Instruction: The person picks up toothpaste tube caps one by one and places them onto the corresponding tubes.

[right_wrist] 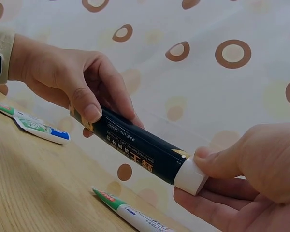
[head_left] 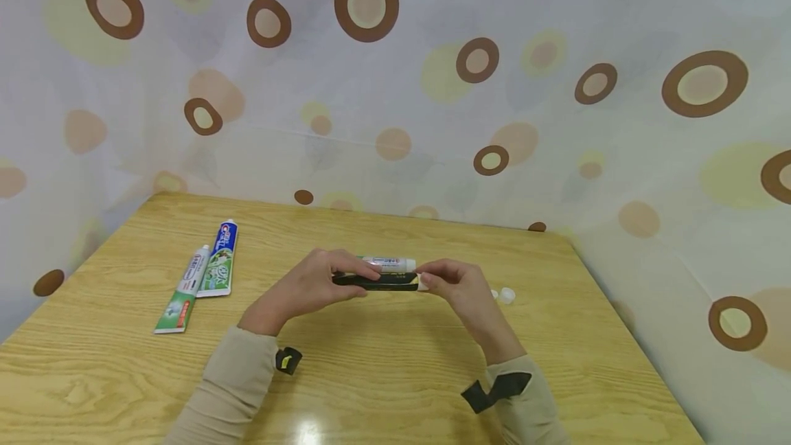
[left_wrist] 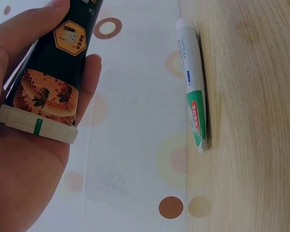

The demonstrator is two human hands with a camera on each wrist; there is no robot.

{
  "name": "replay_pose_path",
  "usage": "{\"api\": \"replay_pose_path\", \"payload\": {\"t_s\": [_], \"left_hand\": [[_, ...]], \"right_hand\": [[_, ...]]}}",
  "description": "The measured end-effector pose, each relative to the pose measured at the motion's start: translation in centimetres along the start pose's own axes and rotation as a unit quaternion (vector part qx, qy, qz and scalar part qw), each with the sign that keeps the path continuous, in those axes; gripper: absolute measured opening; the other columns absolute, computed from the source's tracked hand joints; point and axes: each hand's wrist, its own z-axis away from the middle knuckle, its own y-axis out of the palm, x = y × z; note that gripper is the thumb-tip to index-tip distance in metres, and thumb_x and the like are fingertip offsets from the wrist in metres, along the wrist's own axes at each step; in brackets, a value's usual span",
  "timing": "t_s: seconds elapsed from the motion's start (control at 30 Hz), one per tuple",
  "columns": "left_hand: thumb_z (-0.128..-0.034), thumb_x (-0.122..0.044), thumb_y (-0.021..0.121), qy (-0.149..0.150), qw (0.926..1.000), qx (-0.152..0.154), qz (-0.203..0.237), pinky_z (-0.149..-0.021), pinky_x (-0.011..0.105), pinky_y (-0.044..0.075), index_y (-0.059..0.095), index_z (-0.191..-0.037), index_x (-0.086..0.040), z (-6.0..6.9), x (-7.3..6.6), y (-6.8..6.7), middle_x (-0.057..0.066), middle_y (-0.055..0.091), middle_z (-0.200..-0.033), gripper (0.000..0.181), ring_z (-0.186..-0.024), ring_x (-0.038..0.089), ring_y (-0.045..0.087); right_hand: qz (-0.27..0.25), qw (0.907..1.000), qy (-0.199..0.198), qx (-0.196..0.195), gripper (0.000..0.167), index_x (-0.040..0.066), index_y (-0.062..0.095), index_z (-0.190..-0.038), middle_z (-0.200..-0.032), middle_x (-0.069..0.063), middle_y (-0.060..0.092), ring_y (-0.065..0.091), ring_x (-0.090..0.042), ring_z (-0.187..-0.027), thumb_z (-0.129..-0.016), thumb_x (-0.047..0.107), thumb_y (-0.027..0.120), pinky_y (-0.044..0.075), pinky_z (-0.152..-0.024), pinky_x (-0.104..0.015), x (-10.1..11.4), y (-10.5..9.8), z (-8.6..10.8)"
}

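Note:
A black toothpaste tube (head_left: 389, 283) is held level above the table by both hands. The left hand (head_left: 314, 283) grips its body near the crimped end; the left wrist view shows that end, with a honeycomb and bee print (left_wrist: 49, 96), lying against the palm. At the other end, the right hand (head_left: 460, 297) pinches the white cap (right_wrist: 189, 176) between thumb and fingers. The cap sits on the tube's end. Just behind the held tube, a white and green tube (head_left: 389, 265) lies on the table, partly hidden in the head view.
On the left of the wooden table (head_left: 371, 390), a white and green tube (head_left: 187, 287) lies against a blue and green tube (head_left: 220, 259). Small white caps (head_left: 507, 295) lie beyond the right hand. A patterned sheet (head_left: 383, 88) hangs behind the table.

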Motion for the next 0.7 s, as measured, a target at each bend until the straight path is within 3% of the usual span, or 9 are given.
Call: {"api": "replay_pose_path", "payload": {"t_s": [0.37,0.7], "left_hand": [[-0.0868,-0.020,0.078,-0.026,0.9994,-0.012,0.019,-0.073,0.027,0.054,0.076,-0.113,-0.026,0.11,0.40,-0.04,0.000,0.073,-0.114,0.027,-0.095,0.014,0.065],[-0.0871,-0.020,0.077,-0.043,0.9984,-0.025,0.028,-0.077,0.027,0.056,0.076,-0.114,-0.026,0.24,0.84,-0.17,0.002,0.073,-0.117,0.027,-0.100,0.015,0.067]], "right_hand": [[-0.025,0.9996,0.012,-0.002,0.026,0.000,0.070,-0.116,-0.113,-0.008,0.067,0.064,-0.015,-0.097,-0.096,0.017,0.066,0.055,-0.092,-0.032,-0.26,0.12,-0.13],[-0.049,0.9987,0.010,-0.002,0.029,-0.001,0.069,-0.117,-0.112,-0.007,0.067,0.065,-0.015,-0.098,-0.096,0.018,0.066,0.055,-0.093,-0.033,-0.77,-0.06,-0.32]]}}
